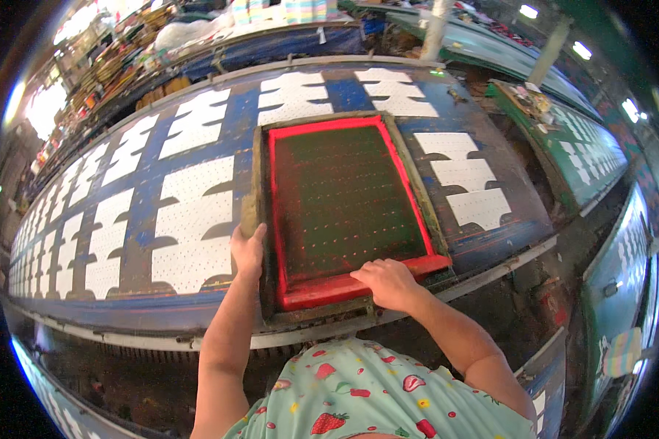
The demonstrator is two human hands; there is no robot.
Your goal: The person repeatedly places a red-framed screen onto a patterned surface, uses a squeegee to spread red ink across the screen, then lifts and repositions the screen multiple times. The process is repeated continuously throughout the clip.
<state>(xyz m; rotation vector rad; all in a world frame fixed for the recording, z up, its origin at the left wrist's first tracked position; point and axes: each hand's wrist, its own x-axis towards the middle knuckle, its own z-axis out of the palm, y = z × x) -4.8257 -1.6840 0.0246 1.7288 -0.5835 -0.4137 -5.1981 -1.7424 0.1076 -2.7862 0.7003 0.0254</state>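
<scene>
A screen-printing frame (258, 164) lies on the long print table. Its mesh (344, 194) is dark, with rows of small dots and red ink along the borders. My left hand (247, 252) is closed round the frame's left side, thumb on top. Across the near end of the mesh lies a long red-coated squeegee (318, 291). My right hand (390, 284) is closed over it right of its middle, fingers curled on the bar. White cut fabric pieces (195, 219) with small dots lie in rows to the left; another white piece (467, 172) is at the right.
The table (344, 95) has blue and brown patches and a pale rail (176, 341) along its near edge. Green tables (578, 154) with more white pieces stand at the right. Heaped goods (139, 55) and a white post (436, 29) are beyond the far edge.
</scene>
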